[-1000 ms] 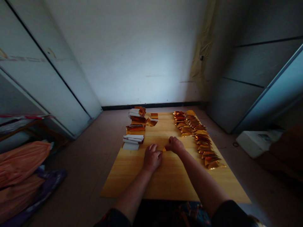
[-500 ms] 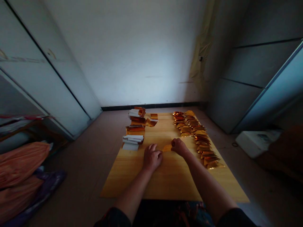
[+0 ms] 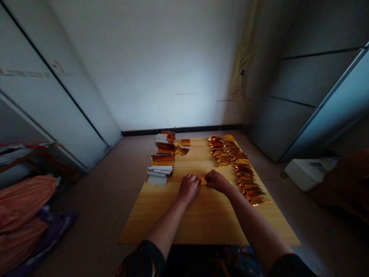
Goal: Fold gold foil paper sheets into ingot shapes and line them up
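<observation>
A small piece of gold foil paper [image 3: 203,181] sits between my two hands, just above or on the wooden board [image 3: 201,219]. My left hand [image 3: 189,187] has its fingers closed at the paper's left end. At the other end, my right hand [image 3: 215,181] pinches it with curled fingers. Both hands cover parts of the paper, so its full shape is hidden. Long rows of folded gold foil pieces [image 3: 245,173] run along the board's right side. Stacks of gold paper with white backs [image 3: 160,170] lie on the left.
Loose gold sheets [image 3: 182,149] lie near the far left of the board. A white wall [image 3: 173,77] rises beyond it. Grey cabinets [image 3: 300,77] stand at the right, beside a white box [image 3: 302,175] on the floor. Orange cloth [image 3: 25,207] is heaped at the left.
My left hand has moved right, closer to my right hand. Less of the gold paper shows between them. The view has shifted slightly.
</observation>
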A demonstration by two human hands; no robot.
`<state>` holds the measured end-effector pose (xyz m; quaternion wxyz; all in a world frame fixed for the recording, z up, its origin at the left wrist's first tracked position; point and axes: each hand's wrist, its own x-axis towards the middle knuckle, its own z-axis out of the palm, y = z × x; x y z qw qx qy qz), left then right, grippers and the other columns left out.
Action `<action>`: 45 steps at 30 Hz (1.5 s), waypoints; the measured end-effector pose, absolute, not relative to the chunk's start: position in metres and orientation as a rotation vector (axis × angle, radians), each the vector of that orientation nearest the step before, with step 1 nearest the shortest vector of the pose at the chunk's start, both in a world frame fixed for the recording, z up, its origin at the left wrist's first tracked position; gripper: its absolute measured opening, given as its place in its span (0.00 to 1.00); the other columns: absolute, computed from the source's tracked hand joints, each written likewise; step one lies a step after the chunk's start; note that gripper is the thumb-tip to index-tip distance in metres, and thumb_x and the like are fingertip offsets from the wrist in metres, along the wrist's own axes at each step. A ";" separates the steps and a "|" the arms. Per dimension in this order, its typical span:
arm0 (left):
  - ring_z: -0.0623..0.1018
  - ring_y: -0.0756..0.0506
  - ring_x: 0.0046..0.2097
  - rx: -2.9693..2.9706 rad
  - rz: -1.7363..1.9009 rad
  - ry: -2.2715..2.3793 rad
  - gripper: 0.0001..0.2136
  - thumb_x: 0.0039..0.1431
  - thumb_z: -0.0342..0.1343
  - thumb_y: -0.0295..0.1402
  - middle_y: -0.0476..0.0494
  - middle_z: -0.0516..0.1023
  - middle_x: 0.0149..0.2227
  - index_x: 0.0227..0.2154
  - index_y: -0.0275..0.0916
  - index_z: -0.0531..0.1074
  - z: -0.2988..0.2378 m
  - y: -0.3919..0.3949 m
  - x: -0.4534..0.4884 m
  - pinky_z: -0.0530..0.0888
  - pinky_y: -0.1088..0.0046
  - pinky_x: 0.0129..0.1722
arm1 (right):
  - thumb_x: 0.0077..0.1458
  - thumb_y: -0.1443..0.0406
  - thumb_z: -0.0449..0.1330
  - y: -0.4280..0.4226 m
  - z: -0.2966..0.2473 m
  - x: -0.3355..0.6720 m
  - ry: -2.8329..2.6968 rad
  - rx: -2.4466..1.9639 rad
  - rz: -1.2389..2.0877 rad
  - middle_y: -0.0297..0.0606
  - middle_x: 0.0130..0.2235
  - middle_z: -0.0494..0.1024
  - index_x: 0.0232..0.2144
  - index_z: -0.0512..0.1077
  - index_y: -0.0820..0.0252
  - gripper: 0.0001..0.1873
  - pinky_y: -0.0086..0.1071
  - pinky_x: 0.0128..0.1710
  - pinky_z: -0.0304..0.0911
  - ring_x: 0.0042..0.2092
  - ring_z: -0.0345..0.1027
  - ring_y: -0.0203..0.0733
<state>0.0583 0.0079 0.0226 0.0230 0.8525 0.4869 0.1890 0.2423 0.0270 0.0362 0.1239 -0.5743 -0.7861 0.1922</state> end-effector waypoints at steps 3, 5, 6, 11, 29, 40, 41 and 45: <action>0.69 0.45 0.42 2.698 0.542 1.533 0.09 0.61 0.49 0.33 0.43 0.73 0.36 0.36 0.42 0.75 0.022 0.007 0.059 0.65 0.68 0.40 | 0.44 0.67 0.62 0.026 0.039 0.244 -2.313 -1.666 0.574 0.37 0.39 0.73 0.39 0.74 0.60 0.16 0.25 0.37 0.58 0.37 0.67 0.36; 0.69 0.45 0.42 2.725 0.510 1.558 0.10 0.62 0.47 0.33 0.43 0.73 0.35 0.35 0.42 0.75 0.021 0.007 0.060 0.65 0.69 0.39 | 0.46 0.65 0.61 0.023 0.042 0.243 -2.329 -1.681 0.558 0.37 0.40 0.72 0.40 0.74 0.60 0.15 0.24 0.37 0.58 0.38 0.67 0.36; 0.69 0.45 0.41 2.734 0.496 1.575 0.11 0.63 0.46 0.33 0.43 0.72 0.35 0.35 0.41 0.74 0.021 0.007 0.060 0.65 0.69 0.39 | 0.48 0.64 0.61 0.021 0.045 0.242 -2.342 -1.689 0.543 0.37 0.40 0.72 0.40 0.74 0.59 0.15 0.24 0.37 0.58 0.38 0.67 0.37; 0.69 0.44 0.40 2.755 0.445 1.661 0.10 0.61 0.46 0.28 0.41 0.71 0.34 0.31 0.39 0.73 0.018 0.009 0.061 0.66 0.68 0.39 | 0.57 0.61 0.52 0.006 0.051 0.234 -2.440 -1.729 0.341 0.38 0.43 0.72 0.40 0.72 0.57 0.12 0.24 0.35 0.57 0.37 0.68 0.35; 0.69 0.43 0.41 2.520 0.526 1.847 0.08 0.58 0.48 0.27 0.41 0.71 0.35 0.33 0.40 0.73 0.019 0.011 0.075 0.66 0.68 0.39 | 0.60 0.62 0.48 -0.004 0.037 0.211 -2.258 -1.978 0.023 0.40 0.40 0.71 0.37 0.69 0.58 0.11 0.27 0.29 0.54 0.37 0.69 0.37; 0.70 0.43 0.40 2.552 0.478 1.886 0.11 0.58 0.46 0.24 0.41 0.72 0.35 0.36 0.40 0.72 0.018 0.011 0.077 0.65 0.68 0.37 | 0.61 0.68 0.46 -0.003 0.037 0.211 -2.204 -2.071 0.050 0.39 0.39 0.71 0.39 0.66 0.58 0.09 0.27 0.28 0.55 0.36 0.70 0.38; 0.70 0.43 0.40 2.546 0.475 1.900 0.11 0.58 0.45 0.25 0.41 0.72 0.35 0.36 0.40 0.72 0.018 0.010 0.077 0.65 0.68 0.37 | 0.61 0.68 0.46 -0.003 0.037 0.211 -2.214 -2.073 0.051 0.40 0.39 0.71 0.39 0.65 0.58 0.09 0.27 0.28 0.55 0.36 0.70 0.38; 0.70 0.43 0.40 2.529 0.471 1.922 0.11 0.58 0.46 0.25 0.41 0.72 0.35 0.37 0.41 0.71 0.020 0.009 0.080 0.65 0.68 0.38 | 0.61 0.69 0.46 -0.005 0.037 0.211 -2.240 -2.079 0.048 0.41 0.40 0.71 0.40 0.64 0.58 0.09 0.27 0.28 0.56 0.37 0.70 0.38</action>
